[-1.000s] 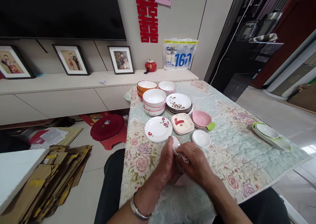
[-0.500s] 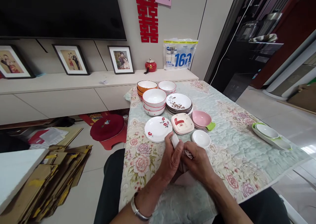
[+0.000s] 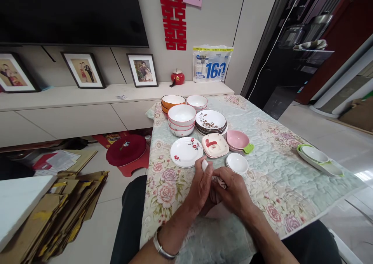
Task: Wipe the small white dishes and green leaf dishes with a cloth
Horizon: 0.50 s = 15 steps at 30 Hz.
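at the left, a short stack of round white ceramic plates with red flowers (image 3: 182, 149) is set on a pale green quilted tablecloth with a floral print (image 3: 154, 180). just nearer, a small white dish, seemingly of glazed ceramic (image 3: 204, 165), is held up off the tablecloth by the left hand (image 3: 201, 186), whose fingers are curled closely around it; most of its shape is hidden. it is judged to be light, stiff and brittle, with a glaze that could slip under a loose hold; it is best taken by rim and outer wall together, with the palm kept beneath. farther right, between the hands, a soft pale pink fabric cloth (image 3: 216, 194) is bunched; it should fold and give easily, and is best gathered in a thick wad. it is gripped by the right hand (image 3: 234, 188), with the fingers bent and drawn narrow. whether the dish's inside is touched by the cloth cannot be told. just beyond the right hand, small round white ceramic bowls (image 3: 237, 163) are stacked.
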Each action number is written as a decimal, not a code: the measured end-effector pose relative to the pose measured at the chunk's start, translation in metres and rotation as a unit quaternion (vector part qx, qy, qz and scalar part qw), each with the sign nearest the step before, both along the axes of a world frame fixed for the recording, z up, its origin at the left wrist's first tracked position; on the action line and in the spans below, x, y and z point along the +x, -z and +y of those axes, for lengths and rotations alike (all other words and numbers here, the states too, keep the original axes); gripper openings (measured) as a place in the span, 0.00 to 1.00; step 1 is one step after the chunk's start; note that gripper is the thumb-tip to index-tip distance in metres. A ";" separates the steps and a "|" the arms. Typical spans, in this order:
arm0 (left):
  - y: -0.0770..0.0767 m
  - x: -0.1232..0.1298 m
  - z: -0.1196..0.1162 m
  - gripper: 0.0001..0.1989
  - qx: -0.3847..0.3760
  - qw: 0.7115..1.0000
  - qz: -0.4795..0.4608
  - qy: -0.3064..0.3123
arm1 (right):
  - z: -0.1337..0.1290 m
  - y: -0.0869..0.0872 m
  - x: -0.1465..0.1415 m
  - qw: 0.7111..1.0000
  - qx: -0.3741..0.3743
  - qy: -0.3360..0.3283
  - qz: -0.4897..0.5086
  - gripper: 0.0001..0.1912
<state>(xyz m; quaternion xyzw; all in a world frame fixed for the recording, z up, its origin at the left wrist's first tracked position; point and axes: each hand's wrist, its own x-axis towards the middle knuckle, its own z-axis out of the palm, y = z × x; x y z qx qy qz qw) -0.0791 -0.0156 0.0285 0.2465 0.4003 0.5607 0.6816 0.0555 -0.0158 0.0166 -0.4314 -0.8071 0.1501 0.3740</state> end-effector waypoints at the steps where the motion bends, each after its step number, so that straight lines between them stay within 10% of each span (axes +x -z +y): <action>1: 0.002 0.000 0.000 0.26 0.018 1.000 0.022 -0.007 | 0.000 -0.001 0.000 1.000 -0.012 -0.004 0.004 0.08; 9: 0.010 0.004 0.006 0.25 -0.079 0.991 -0.107 0.002 | -0.003 -0.030 0.001 0.986 -0.105 -0.130 -0.006 0.08; 15: 0.006 0.005 0.004 0.20 -0.085 0.981 -0.170 0.035 | -0.001 -0.021 0.001 0.992 -0.088 -0.094 0.004 0.16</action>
